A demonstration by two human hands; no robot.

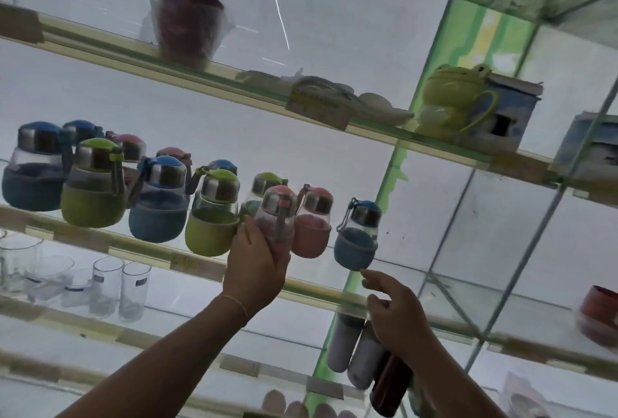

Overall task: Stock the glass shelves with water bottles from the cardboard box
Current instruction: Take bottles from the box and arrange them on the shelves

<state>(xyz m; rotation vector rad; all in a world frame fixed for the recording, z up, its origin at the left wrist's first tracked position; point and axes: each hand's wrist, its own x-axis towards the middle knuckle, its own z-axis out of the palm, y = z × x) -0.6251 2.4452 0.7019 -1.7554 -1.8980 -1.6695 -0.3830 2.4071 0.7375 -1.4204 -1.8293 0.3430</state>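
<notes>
My left hand grips a pink-capped water bottle from below and holds it at the front edge of the middle glass shelf. To its right stand another pink bottle and a small blue bottle. My right hand hovers just below the blue bottle, index finger stretched toward its base, holding nothing. Several blue, green and pink bottles fill the shelf to the left. The cardboard box is out of view.
The upper shelf carries a wrapped red bucket, white dishes and a green frog mug beside a box. Glass tumblers stand lower left. Tall white and dark flasks sit below my right hand. A red bowl is at the right.
</notes>
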